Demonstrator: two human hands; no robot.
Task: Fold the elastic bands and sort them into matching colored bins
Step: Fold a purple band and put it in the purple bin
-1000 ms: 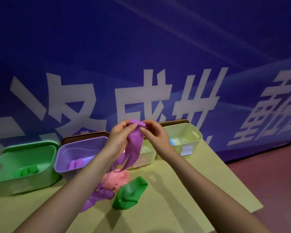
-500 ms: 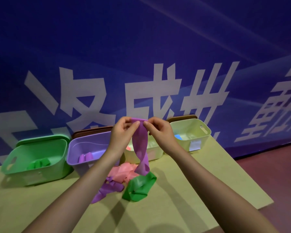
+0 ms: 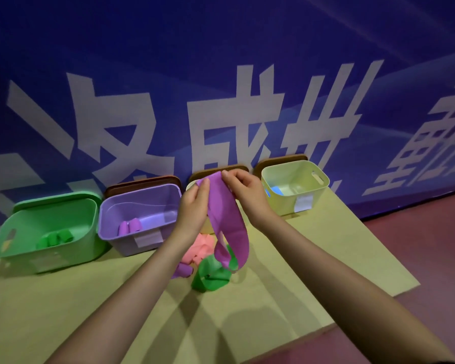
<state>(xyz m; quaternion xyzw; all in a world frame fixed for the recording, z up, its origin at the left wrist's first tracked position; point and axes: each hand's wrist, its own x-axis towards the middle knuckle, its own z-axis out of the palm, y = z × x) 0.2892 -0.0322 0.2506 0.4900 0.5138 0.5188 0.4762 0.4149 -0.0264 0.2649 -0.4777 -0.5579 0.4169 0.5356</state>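
Both hands hold 1 purple elastic band (image 3: 227,219) up in the air above the middle of the yellow-green table (image 3: 273,298). The left hand (image 3: 193,206) pinches the band's top edge between thumb and fingertips, and the right hand (image 3: 244,191) pinches the same top edge just beside it with curled fingers. The band hangs down from the 2 hands as a long loop, its lower end dangling over a loose pile on the table.

That pile holds a crumpled green elastic band (image 3: 210,275), a bunched pink elastic band (image 3: 201,246) and another purple elastic band (image 3: 183,270), partly hidden behind the left forearm.

Along the far edge of the table stand 4 plastic bins in a row. The green plastic bin (image 3: 47,229) at the far left corner holds folded green bands. Next to it, the purple plastic bin (image 3: 139,214) holds folded purple bands. A pale yellow bin (image 3: 192,185) is mostly hidden behind the hands. The pale yellow-green plastic bin (image 3: 294,187) near the far right corner has something blue inside. Behind the bins rises a blue wall banner with large white characters (image 3: 221,74).
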